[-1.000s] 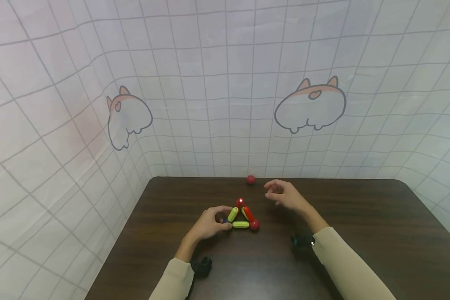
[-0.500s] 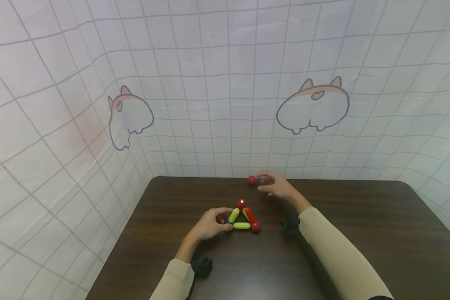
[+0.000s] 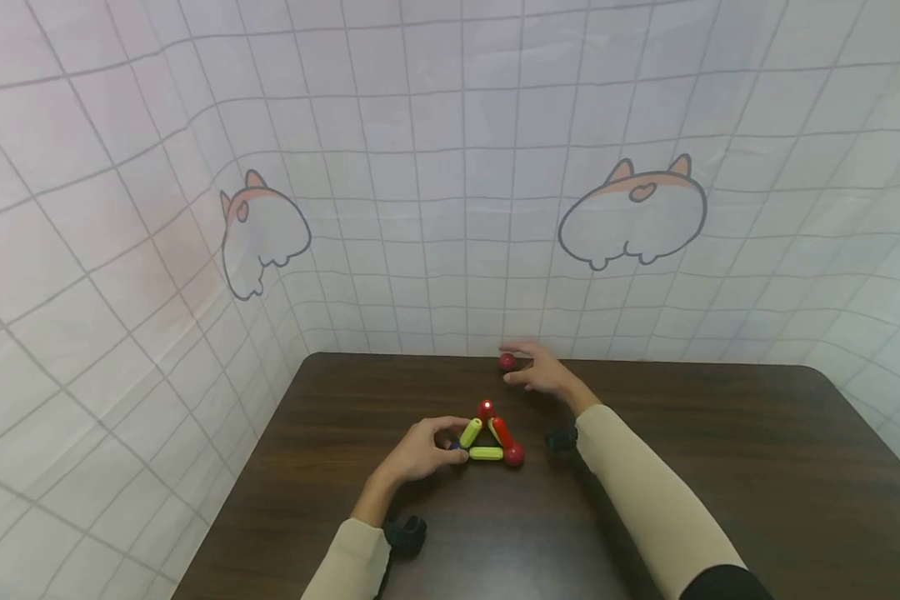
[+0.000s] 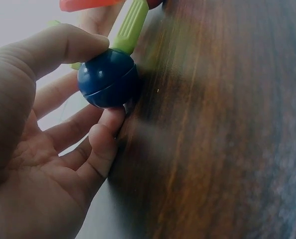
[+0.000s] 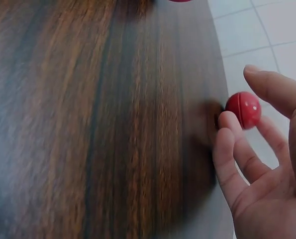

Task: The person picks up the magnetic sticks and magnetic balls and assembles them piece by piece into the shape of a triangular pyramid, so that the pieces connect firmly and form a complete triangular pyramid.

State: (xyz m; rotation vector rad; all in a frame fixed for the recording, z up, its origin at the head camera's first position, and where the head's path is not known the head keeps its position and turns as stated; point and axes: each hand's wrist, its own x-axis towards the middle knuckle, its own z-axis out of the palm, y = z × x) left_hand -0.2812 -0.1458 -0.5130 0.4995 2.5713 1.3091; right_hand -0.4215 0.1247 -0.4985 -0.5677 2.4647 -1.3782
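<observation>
My left hand (image 3: 420, 450) pinches a glossy blue ball (image 4: 108, 77) between thumb and fingers, at the left corner of a toy frame on the table. A yellow-green rod (image 3: 486, 453) runs from that corner to a red corner ball (image 3: 513, 454). Another yellow-green rod (image 3: 470, 432) and a red rod (image 3: 502, 432) slant toward a red ball (image 3: 486, 409) at the far corner. Near the table's back edge, my right hand (image 3: 543, 371) reaches around a loose red ball (image 5: 244, 109). In the right wrist view its thumb stands apart from the ball, with fingers beside and behind it.
The dark wood-grain table (image 3: 330, 417) ends at a white gridded cloth (image 3: 450, 208) just behind the loose ball. Each wrist carries a dark camera, the left one (image 3: 405, 535) low over the table.
My right hand has moved left and away from me to the loose red ball, its fingers now around it. My left hand keeps its hold on the blue ball.
</observation>
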